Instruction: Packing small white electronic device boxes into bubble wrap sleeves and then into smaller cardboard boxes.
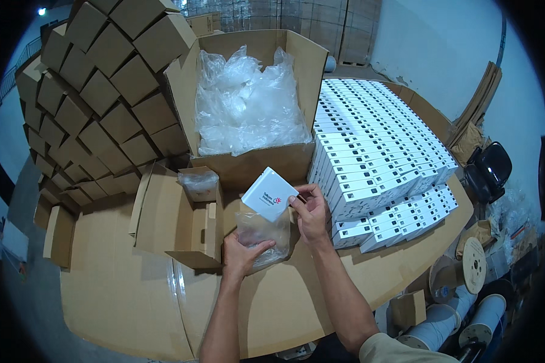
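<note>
- The right hand [310,212] was in the middle of the frame. Its fingers were pinched on the right edge of one small flat white square box [269,194], which was tilted up above the table.
- The left hand [241,254] was just below the box. Its fingers were closed on one thin clear plastic bag [261,233] that hung under the white box and touched it.
- One big open brown cardboard box [252,162] stood in the upper middle of the frame, full of crumpled clear plastic bags [245,103], too many to count.
- Many white boxes of the same kind stood packed in long rows [375,139] at the right of the frame, too many to count.
- One smaller open brown cardboard box [175,221] lay left of the hands, with one little clear bag [198,181] in it.
- A tall pile of closed brown cardboard boxes [97,97] filled the upper left, too many to count.
- Flat brown cardboard sheets [127,296] covered the table under it all.
- At least three round spools [466,272] sat in the lower right.
</note>
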`<state>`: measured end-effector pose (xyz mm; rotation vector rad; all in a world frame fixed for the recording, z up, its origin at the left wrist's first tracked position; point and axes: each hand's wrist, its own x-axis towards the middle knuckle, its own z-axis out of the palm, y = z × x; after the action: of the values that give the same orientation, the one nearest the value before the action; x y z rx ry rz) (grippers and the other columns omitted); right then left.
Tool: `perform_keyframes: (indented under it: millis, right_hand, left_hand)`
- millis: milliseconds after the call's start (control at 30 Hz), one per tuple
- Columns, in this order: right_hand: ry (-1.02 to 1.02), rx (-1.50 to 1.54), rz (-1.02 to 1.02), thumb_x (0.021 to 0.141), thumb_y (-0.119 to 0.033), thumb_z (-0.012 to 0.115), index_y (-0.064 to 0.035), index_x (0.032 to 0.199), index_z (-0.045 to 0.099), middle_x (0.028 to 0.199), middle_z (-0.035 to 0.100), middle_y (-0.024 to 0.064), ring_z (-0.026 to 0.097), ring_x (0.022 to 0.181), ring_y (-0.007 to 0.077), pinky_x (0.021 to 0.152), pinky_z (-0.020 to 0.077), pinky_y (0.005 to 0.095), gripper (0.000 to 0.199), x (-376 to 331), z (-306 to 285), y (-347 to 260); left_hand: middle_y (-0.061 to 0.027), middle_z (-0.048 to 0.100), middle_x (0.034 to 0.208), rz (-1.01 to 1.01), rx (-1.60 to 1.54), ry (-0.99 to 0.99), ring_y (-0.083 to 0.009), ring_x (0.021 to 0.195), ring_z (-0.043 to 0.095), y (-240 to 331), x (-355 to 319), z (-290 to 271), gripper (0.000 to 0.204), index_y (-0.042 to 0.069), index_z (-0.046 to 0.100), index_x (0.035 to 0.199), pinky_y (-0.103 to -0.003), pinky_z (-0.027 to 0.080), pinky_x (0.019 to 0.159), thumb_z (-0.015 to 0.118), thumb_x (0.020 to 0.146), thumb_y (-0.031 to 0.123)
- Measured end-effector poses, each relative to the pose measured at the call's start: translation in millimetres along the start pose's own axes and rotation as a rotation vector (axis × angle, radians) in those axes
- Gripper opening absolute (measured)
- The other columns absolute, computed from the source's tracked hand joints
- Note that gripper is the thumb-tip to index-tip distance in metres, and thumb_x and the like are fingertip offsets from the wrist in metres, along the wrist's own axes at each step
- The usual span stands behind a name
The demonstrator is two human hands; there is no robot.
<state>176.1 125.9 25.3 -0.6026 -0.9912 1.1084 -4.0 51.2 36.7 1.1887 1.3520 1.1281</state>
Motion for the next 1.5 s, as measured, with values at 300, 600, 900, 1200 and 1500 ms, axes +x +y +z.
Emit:
perform_keyframes:
  millis: [300, 600, 900, 1200, 1500]
  right_hand:
    - [0.004, 0.006, -0.017, 0.089, 0.002, 0.066, -0.0041, 0.109, 0.052, 0.101, 0.061, 0.0048, 0.058, 0.093, 0.0112, 0.085, 0.0473, 0.0268, 0.025, -0.8, -1.7, 2.4]
    - [-0.015, 0.042, 0.017, 0.087, 0.004, 0.062, -0.0069, 0.109, 0.051, 0.104, 0.058, 0.0049, 0.054, 0.102, 0.0146, 0.094, 0.0424, 0.0304, 0.026, -2.0, -4.9, 3.9]
    - [0.047, 0.072, 0.045, 0.087, 0.004, 0.061, -0.0066, 0.109, 0.050, 0.106, 0.058, 0.0061, 0.055, 0.103, 0.0156, 0.095, 0.0434, 0.0316, 0.027, -1.4, -4.3, 6.0]
    - [0.043, 0.044, 0.007, 0.086, 0.005, 0.062, -0.0051, 0.108, 0.051, 0.102, 0.058, 0.0046, 0.056, 0.098, 0.0130, 0.091, 0.0439, 0.0293, 0.026, -1.4, -1.1, 4.8]
    - [-0.037, -0.057, 0.007, 0.084, 0.004, 0.063, -0.0043, 0.102, 0.054, 0.096, 0.057, 0.0018, 0.056, 0.087, 0.0095, 0.081, 0.0453, 0.0254, 0.022, -2.3, -7.3, 10.4]
  left_hand:
    - [-0.0122, 0.074, 0.102, 0.040, 0.052, 0.038, -0.0181, 0.091, 0.070, -9.4, 1.4, 0.3, 0.054, -0.002, 0.068, 0.109, -0.035, 0.056, 0.084, 0.094, 0.066, 0.016]
    - [-0.0130, 0.074, 0.102, 0.021, 0.093, 0.032, -0.0188, 0.092, 0.070, -9.5, 1.2, 0.4, 0.056, -0.002, 0.068, 0.110, -0.035, 0.056, 0.085, 0.094, 0.065, 0.019]
    - [-0.0122, 0.073, 0.101, 0.052, 0.063, 0.037, -0.0177, 0.090, 0.069, -7.1, -1.5, 1.4, 0.055, -0.002, 0.068, 0.108, -0.035, 0.055, 0.083, 0.094, 0.065, 0.020]
    - [-0.0105, 0.074, 0.098, 0.076, 0.091, 0.057, -0.0169, 0.086, 0.068, -15.5, 2.0, 0.4, 0.053, 0.000, 0.069, 0.106, -0.034, 0.055, 0.080, 0.094, 0.066, 0.023]
    - [-0.0114, 0.074, 0.101, 0.069, 0.064, 0.037, -0.0174, 0.090, 0.069, -10.5, -1.4, 3.0, 0.053, 0.000, 0.069, 0.107, -0.035, 0.055, 0.083, 0.094, 0.066, 0.023]
